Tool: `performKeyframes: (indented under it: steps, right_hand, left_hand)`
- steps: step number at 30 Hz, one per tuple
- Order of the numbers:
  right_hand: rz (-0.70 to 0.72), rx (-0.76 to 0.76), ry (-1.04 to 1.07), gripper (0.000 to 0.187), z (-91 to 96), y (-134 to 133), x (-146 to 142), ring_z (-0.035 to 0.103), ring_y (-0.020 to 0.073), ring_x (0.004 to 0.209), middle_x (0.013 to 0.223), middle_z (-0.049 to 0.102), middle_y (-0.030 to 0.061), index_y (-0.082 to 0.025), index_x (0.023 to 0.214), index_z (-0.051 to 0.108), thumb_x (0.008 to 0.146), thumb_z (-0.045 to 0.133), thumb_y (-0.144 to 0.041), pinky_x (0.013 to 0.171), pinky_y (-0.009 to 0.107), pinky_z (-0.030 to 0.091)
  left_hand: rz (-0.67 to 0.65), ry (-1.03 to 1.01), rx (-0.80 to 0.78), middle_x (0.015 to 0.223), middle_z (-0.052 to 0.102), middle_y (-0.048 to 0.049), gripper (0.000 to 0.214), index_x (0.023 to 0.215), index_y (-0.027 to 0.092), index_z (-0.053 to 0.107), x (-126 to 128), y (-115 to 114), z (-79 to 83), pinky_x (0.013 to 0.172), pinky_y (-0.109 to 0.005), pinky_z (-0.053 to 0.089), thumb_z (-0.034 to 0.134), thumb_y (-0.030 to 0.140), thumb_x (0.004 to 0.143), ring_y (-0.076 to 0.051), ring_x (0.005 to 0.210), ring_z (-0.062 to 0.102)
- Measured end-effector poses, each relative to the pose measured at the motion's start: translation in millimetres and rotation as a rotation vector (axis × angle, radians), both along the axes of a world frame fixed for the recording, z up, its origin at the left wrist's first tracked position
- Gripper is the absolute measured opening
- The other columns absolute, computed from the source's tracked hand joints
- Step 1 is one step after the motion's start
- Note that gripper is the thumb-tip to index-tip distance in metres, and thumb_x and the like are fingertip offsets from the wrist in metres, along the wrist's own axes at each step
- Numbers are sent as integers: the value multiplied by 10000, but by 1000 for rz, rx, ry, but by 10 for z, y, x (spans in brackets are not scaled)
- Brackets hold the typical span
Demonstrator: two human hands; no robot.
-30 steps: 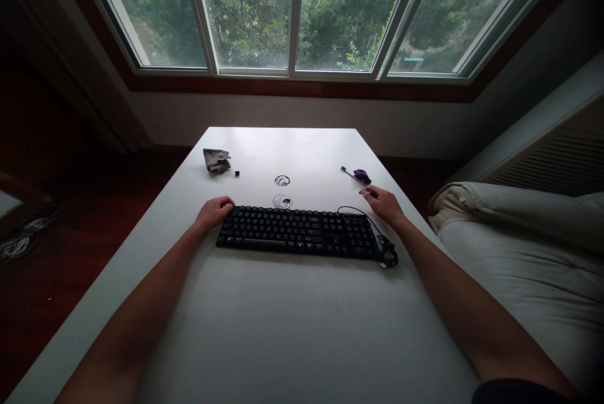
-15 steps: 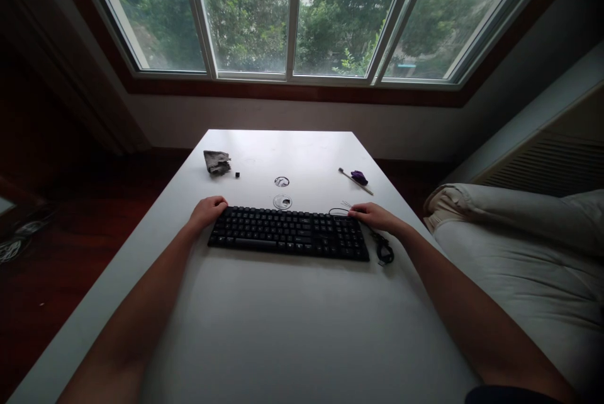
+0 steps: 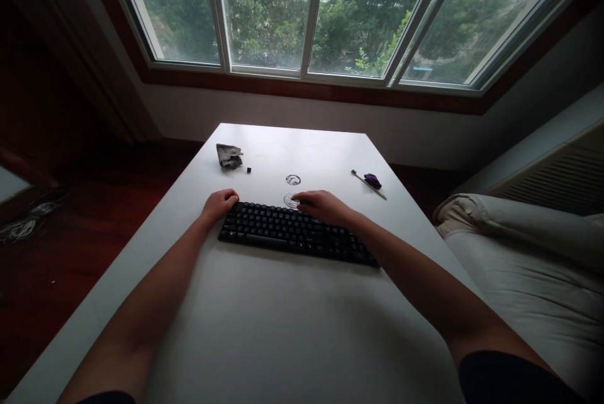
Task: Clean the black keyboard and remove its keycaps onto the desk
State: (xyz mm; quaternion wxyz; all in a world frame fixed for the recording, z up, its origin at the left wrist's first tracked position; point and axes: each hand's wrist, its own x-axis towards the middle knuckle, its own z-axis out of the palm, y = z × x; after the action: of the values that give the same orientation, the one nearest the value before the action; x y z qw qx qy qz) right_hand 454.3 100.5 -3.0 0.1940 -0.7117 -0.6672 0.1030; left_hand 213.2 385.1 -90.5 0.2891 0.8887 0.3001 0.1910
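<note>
A black computer keyboard [image 3: 264, 223] lies flat on the white table, slightly slanted. My left hand [image 3: 220, 204] is closed on its far left corner. Over the keyboard's far edge, near the middle, my right hand [image 3: 323, 206] reaches leftward with fingers stretched out. Its fingertips are at a round, clear-looking piece [image 3: 289, 200], which they partly cover. I cannot tell whether they touch it. The right forearm hides part of the keyboard's right side, and the cable is hidden too.
Farther back lie a second round piece [image 3: 293, 180], a small black cube [image 3: 249, 170] and a crumpled grey cloth [image 3: 228, 157]. A toothbrush [image 3: 372, 187] lies beside a purple bundle [image 3: 372, 180] at the right. Pale cushioned furniture [image 3: 514, 253] stands right of the table [image 3: 292, 322].
My right hand has left the keyboard's far right end and moved left to the round piece. My left hand keeps its hold at the corner. The whole view has shifted and tilted slightly.
</note>
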Motion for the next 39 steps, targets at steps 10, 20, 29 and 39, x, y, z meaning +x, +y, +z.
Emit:
performKeyframes:
  steps: [10, 20, 29, 39]
  right_hand:
    - [32, -188, -334, 390, 97, 954, -656, 665, 239, 842, 1018, 729, 98, -240, 1275, 525, 930, 535, -422, 648, 275, 391]
    - [17, -71, -282, 318, 67, 1162, -698, 648, 226, 979, 1150, 702, 56, -301, 1225, 638, 935, 546, -392, 723, 276, 404]
    - [-35, 34, 109, 287, -151, 1227, -473, 600, 135, 735, 830, 703, -6, -254, 1084, 681, 806, 720, -312, 663, 231, 378]
    - [-37, 126, 874, 256, -276, 1293, -403, 596, 101, 551, 666, 642, -14, -170, 985, 687, 800, 694, -347, 495, 202, 447]
  left_hand:
    - [-24, -79, 10, 894, 718, -19, 212, 845, 244, 735, -23, 55, -11, 743, -320, 442, 544, 328, 814, -207, 816, 613]
    - [-209, -275, -106, 1031, 678, -58, 265, 970, 231, 746, -6, -11, 72, 816, -320, 490, 566, 390, 860, -210, 976, 611]
    - [-189, -257, -187, 1028, 711, -67, 323, 1023, 219, 724, 32, -81, 98, 864, -357, 484, 632, 453, 819, -229, 962, 630]
    - [-141, -325, -287, 957, 704, -69, 387, 1019, 185, 681, 55, -46, 26, 801, -340, 498, 676, 496, 789, -218, 907, 645]
